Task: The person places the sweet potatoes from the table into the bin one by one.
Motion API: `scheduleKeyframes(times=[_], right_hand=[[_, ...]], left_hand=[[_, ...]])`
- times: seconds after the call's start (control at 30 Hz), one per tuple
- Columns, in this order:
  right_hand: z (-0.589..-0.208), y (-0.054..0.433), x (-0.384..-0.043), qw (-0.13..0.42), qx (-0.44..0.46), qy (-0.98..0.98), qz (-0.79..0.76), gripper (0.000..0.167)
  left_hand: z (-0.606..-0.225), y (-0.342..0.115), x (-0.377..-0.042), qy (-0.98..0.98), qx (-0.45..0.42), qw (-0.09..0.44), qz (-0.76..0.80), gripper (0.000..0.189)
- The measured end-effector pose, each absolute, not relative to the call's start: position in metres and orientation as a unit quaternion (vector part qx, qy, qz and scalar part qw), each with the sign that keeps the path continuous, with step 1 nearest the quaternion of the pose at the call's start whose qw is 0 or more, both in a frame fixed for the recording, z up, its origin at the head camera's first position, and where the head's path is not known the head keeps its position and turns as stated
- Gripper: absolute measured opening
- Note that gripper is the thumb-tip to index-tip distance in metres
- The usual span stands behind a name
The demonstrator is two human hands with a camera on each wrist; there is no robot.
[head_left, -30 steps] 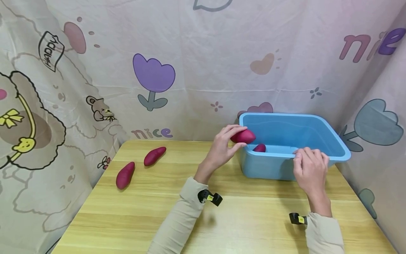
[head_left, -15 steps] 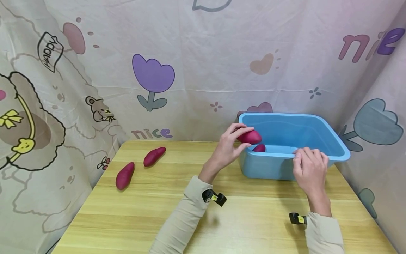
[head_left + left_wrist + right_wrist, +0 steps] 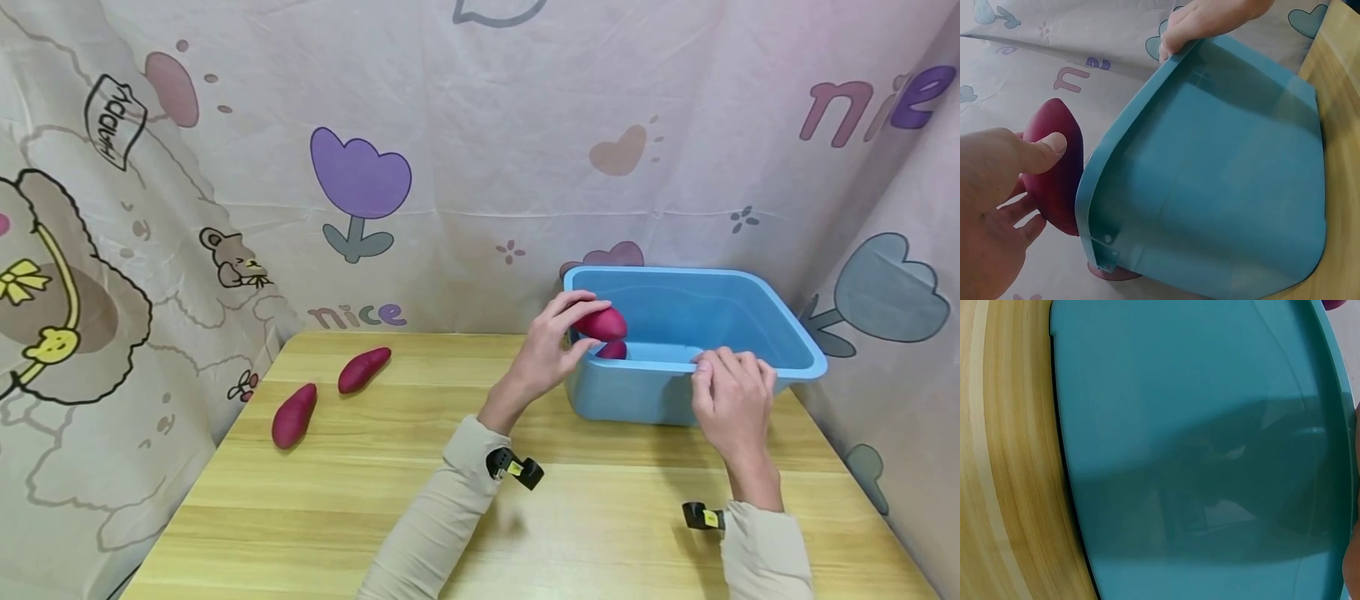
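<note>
My left hand holds a dark red sweet potato over the left end of a blue plastic bin. In the left wrist view the thumb lies on the near side of this sweet potato, with fingers behind it, right beside the rim. Another sweet potato is inside the bin at its left end, partly hidden by the front wall. My right hand grips the bin's front rim toward the right, its fingers curled over the edge. The bin's outer wall fills most of the right wrist view.
Two more sweet potatoes lie on the wooden table at the left: one nearer, one farther back. A patterned cloth curtain hangs behind the table and along both sides.
My left hand has moved a little to the right with the sweet potato, from the bin's left rim to farther over its inside. The right hand stays on the rim.
</note>
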State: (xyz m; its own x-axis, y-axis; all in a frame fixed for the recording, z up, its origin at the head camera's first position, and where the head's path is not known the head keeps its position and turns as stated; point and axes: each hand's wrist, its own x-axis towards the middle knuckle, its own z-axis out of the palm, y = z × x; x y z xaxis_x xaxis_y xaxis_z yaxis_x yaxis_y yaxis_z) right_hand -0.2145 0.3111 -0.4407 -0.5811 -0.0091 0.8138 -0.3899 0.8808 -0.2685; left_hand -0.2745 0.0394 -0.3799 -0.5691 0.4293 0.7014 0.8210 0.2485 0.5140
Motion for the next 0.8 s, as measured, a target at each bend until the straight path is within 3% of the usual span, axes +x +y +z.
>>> scheduleKeyframes(times=[0.8], right_hand=[[-0.441, 0.312, -0.215, 0.436, 0.112, -0.868, 0.212, 0.039]], left_hand=[[-0.386, 0.055, -0.273, -0.782, -0.398, 0.179, -0.445, 0.047]])
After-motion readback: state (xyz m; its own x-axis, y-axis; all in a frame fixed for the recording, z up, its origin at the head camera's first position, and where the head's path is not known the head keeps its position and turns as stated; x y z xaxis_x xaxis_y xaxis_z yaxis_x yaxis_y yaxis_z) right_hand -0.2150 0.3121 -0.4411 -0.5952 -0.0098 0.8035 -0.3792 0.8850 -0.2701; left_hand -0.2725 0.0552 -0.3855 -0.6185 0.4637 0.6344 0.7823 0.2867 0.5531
